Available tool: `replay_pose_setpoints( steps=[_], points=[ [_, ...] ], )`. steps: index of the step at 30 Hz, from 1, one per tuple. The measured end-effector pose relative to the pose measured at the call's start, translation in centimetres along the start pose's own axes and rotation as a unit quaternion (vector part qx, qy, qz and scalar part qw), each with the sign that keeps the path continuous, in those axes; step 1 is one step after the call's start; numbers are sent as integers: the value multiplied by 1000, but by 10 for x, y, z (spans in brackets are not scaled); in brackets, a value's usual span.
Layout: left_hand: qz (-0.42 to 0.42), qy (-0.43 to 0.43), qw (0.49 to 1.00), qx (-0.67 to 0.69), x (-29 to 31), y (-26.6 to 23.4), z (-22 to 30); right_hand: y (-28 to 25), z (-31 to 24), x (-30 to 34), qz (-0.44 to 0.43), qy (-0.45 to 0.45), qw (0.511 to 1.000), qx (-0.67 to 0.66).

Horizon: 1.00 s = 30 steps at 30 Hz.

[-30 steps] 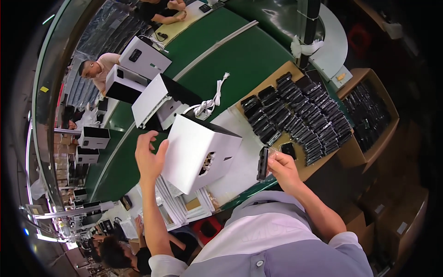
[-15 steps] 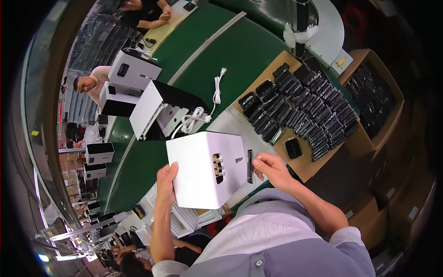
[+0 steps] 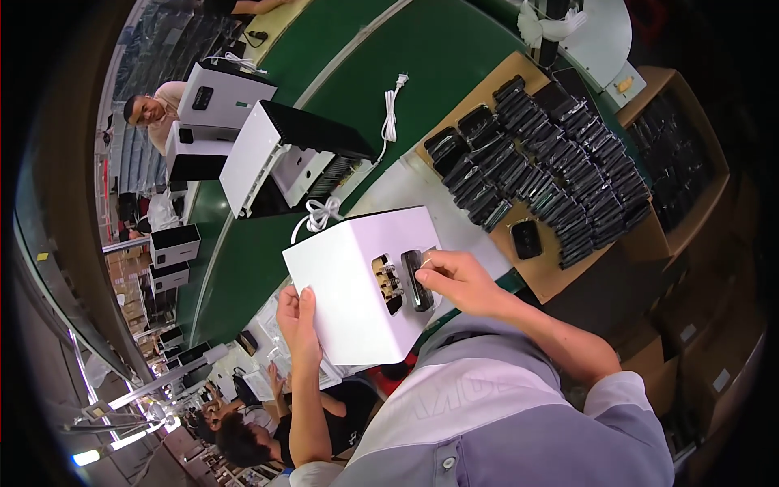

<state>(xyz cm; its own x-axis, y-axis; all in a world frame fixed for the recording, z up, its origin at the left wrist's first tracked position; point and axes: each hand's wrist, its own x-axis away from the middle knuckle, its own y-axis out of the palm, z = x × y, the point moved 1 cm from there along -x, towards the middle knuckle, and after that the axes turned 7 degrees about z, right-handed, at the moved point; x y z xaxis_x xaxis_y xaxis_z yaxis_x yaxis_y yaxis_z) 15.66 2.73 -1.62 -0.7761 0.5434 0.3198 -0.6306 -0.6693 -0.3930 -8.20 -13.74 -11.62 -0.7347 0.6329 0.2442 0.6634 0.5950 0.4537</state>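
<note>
A white box-shaped housing (image 3: 329, 296) is tilted in front of me. Its right face has a rounded cutout with small parts showing inside. My left hand (image 3: 300, 321) grips the housing's left edge, thumb on the white face. Pinched in my right hand (image 3: 458, 280) is a black oval panel (image 3: 417, 280) in clear film, held close beside the cutout. Whether the panel touches the housing I cannot tell. Behind the housing lies a coiled white power cord (image 3: 323, 213).
Many wrapped black panels (image 3: 560, 174) lie in rows on a cardboard sheet (image 3: 552, 280) to the right, beside an open carton (image 3: 690, 235). An open white-and-black housing (image 3: 251, 166) stands on the green conveyor (image 3: 341, 89). Other people sit along the line.
My right hand has brought the black panel leftward to the cutout and turned its broad side into view. The housing has tilted slightly, still in my left hand.
</note>
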Motion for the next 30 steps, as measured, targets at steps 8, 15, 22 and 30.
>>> replay_pose_setpoints(
  steps=[8, 15, 22, 30],
  points=[
    [33, 127, 983, -132, -9, 19, 7, 14, -28, -7, -30, -29, 996, 80],
    [15, 96, 990, -105, -7, 23, 13, 22, -35, -12, -23, -86, 986, 143],
    [4, 122, 984, -131, -6, 26, 19, 25, -39, -16, -44, -67, 985, 150],
    [8, 103, 990, -93, -8, 28, 22, 26, -45, -21, -81, -56, 981, 167]
  ],
)
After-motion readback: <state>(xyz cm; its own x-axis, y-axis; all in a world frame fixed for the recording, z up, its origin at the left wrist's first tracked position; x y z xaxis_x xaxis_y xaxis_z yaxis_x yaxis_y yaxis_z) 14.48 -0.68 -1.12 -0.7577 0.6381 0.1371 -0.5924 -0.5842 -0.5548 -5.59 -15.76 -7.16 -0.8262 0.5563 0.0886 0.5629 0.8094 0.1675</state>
